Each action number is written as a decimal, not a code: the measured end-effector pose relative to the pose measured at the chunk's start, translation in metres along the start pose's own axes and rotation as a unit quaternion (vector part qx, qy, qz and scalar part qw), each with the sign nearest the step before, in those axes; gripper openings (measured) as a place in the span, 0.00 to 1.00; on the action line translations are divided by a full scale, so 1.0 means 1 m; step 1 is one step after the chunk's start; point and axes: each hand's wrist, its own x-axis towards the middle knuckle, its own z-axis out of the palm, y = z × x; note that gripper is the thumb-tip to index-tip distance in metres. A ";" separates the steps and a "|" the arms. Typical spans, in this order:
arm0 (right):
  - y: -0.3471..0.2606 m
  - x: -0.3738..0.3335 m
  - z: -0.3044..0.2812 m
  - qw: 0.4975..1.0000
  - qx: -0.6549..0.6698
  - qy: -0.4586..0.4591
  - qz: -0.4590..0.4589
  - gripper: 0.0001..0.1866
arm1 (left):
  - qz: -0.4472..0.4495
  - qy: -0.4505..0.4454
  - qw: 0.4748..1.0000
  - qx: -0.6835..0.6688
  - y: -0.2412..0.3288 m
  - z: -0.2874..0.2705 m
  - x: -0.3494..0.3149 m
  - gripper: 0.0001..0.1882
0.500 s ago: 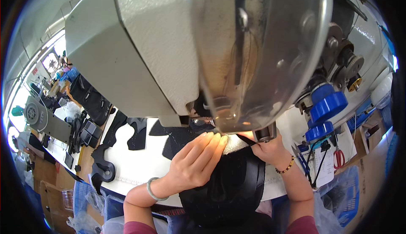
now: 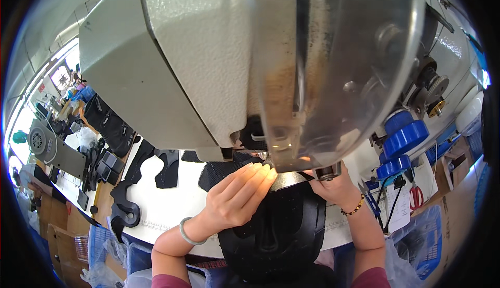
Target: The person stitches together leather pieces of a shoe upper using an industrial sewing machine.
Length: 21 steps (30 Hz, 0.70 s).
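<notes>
A sewing machine (image 2: 192,59) with a clear plastic cover (image 2: 359,69) fills the upper middle. Below its head lies a black moulded piece (image 2: 271,225), hanging over the table's near edge toward me. My left hand (image 2: 237,197), wearing a pale bangle, has its fingers pressed together on the piece's far left side, close to the needle area. My right hand (image 2: 336,186), with a beaded bracelet, grips the far right edge; its fingertips are partly behind the machine. Between them shows a shiny metal plate (image 2: 289,181). The needle itself is hidden. Black mesh fabric (image 2: 216,173) lies beside my left fingers.
Cut black pieces (image 2: 125,205) lie on the white table (image 2: 172,205) at the left. To the right are blue knobs (image 2: 406,132), blue-handled scissors (image 2: 371,199) and red-handled scissors (image 2: 416,197). Blue baskets (image 2: 429,241) with plastic bags stand below both sides.
The black piece and my left hand have shifted slightly left. Less of the metal plate shows between my hands. The machine looks a little larger as the view moves.
</notes>
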 end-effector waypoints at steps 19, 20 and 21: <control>-0.035 -0.004 0.008 0.989 -0.145 -0.024 -0.030 0.24 | -0.033 0.049 0.998 0.021 0.013 0.017 -0.004 0.16; -0.039 -0.004 0.008 0.989 -0.143 -0.015 -0.025 0.25 | -0.032 0.040 0.998 0.034 0.015 0.017 -0.002 0.18; -0.043 -0.003 0.007 0.984 -0.174 -0.023 -0.037 0.24 | -0.036 0.033 0.998 0.046 0.016 0.017 -0.002 0.20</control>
